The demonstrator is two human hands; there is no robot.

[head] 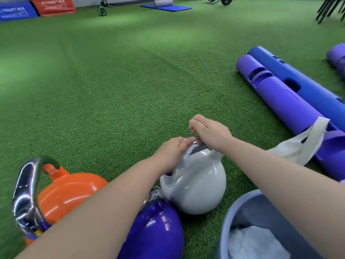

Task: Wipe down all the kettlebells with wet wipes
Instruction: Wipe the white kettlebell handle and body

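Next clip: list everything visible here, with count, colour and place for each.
Kettlebells: three. Grey kettlebell centre, orange kettlebell lower left, purple kettlebell bottom centre.
Wet wipe: one, white, on the grey kettlebell's chrome handle.
Bin: one, grey-blue, lower right, white wipes inside.
Bag: one, off-white, right.
Tubes: purple and blue, lying right; a third at the edge.
Plyo boxes: blue and red, far left.
Mat: blue, far centre.
Turf: green.
Left hand: grip on the wipe.
Right hand: on the handle.
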